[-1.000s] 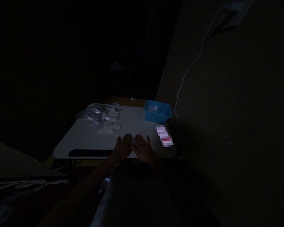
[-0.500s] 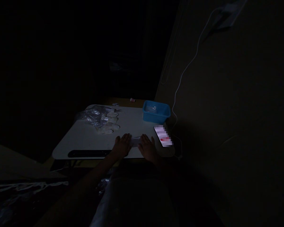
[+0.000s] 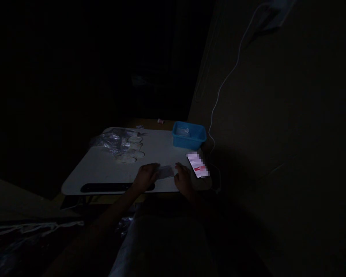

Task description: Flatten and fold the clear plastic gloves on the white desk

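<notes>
A small, flat, clear plastic packet [image 3: 165, 172] lies on the white table [image 3: 98, 169] near its front edge. My left hand [image 3: 146, 177] is at the packet's left end, its fingers closed over that edge. To the right, my right hand [image 3: 183, 180] is just off the packet's other end, fingers bent and apart, with nothing visible in them. What the packet contains is too dark to make out.
A blue plastic basket [image 3: 189, 142] with a clear packet inside stands at the back right. A lit phone [image 3: 197, 164] lies beside my right hand. Whitish gloves [image 3: 131, 151] and a crumpled clear bag [image 3: 111, 141] lie at left. A white cable [image 3: 216, 104] hangs along the wall.
My right hand has drawn back from the packet and its fingers have bent. My left fingers have curled at the packet's left end, and more of the packet now shows.
</notes>
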Tool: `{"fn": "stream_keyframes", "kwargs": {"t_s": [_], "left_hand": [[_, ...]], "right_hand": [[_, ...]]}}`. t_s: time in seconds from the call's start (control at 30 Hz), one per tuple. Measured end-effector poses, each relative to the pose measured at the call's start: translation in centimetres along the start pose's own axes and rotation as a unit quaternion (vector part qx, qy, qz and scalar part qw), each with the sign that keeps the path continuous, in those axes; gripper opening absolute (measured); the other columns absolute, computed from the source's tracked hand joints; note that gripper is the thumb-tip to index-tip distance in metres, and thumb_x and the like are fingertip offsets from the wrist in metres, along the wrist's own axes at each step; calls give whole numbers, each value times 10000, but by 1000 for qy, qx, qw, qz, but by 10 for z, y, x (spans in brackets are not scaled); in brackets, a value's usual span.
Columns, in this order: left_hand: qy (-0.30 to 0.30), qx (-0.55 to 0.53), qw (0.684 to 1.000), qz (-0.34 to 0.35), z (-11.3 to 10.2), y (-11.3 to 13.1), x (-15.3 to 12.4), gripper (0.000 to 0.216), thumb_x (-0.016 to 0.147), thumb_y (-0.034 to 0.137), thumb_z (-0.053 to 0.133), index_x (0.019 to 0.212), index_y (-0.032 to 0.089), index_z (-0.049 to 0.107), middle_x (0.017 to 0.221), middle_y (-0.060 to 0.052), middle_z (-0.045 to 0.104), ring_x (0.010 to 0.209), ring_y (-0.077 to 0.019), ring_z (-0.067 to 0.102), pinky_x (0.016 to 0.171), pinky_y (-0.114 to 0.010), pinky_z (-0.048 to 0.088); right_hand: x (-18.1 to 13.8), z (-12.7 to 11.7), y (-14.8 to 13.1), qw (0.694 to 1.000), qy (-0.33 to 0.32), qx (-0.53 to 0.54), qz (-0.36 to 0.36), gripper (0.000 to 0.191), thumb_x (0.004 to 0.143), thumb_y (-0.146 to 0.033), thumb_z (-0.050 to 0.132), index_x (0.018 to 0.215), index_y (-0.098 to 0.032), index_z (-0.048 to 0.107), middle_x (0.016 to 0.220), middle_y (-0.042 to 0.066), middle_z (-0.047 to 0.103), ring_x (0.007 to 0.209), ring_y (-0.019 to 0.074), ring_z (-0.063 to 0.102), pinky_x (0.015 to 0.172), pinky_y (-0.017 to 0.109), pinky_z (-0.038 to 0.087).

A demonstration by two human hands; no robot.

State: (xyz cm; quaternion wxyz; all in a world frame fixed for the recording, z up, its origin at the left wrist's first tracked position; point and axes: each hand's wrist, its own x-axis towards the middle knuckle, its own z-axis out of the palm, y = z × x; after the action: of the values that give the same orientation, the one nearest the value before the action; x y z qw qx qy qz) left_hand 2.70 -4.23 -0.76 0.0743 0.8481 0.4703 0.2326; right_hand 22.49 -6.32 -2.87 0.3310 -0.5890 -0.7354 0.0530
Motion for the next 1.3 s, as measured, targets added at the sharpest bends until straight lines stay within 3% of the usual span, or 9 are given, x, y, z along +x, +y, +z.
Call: {"fn": "stream_keyframes", "kwargs": {"t_s": [0.13, 0.57, 0.8, 0.97, 1.2, 1.3], "left_hand": [[-1, -2, 1000, 22, 2, -12, -2, 305, 810, 273, 426, 1040, 154, 587, 1132, -103, 596, 1039, -201, 544, 912, -358, 400], [-12, 35, 999, 35, 16, -18, -4, 311, 811, 314, 460, 1058, 171, 583, 1184, -106, 564, 1121, -217, 487, 920, -400, 386], [-20, 79, 996, 48, 13, -12, -5, 351, 805, 301, 465, 1102, 136, 551, 1206, -149, 536, 1134, -250, 472, 904, -408, 386], [-33, 92, 994, 51, 9, -8, -6, 374, 795, 324, 471, 1106, 130, 546, 1215, -161, 523, 1138, -256, 463, 908, -411, 377], [-49, 97, 993, 50, 7, -6, -7, 466, 744, 317, 491, 1159, 104, 506, 1231, -181, 499, 1148, -273, 446, 921, -424, 357], [-63, 94, 992, 49, 5, -5, -7, 540, 690, 283, 523, 1196, 102, 475, 1237, -181, 494, 1153, -280, 442, 921, -422, 360]], "right_hand": [[0, -3, -2, 1000, 9, 12, -2, 500, 666, -35, 422, 1153, -127, 493, 1072, 104, 599, 1070, 223, 466, 933, 387, 319], [0, 0, 2, 999, -3, 23, -29, 510, 706, -44, 403, 1205, -137, 452, 1061, 66, 630, 1153, 199, 424, 979, 382, 273], [0, -4, -4, 998, -26, -27, -48, 502, 721, -82, 411, 1220, -109, 453, 1245, 125, 498, 1176, 207, 400, 987, 379, 268], [1, -9, -18, 995, -59, -51, -61, 508, 738, -110, 424, 1245, -79, 434, 1261, 135, 482, 1190, 208, 378, 1004, 361, 246], [0, 0, -47, 977, -130, -92, -144, 523, 891, -338, 294, 1350, -92, 239, 1363, 128, 363, 1297, 201, 227, 1056, 484, 30], [-2, 3, -51, 966, -163, -109, -170, 539, 912, -400, 212, 1350, -86, 228, 1376, 123, 339, 1313, 194, 186, 1050, 511, -27]]}}
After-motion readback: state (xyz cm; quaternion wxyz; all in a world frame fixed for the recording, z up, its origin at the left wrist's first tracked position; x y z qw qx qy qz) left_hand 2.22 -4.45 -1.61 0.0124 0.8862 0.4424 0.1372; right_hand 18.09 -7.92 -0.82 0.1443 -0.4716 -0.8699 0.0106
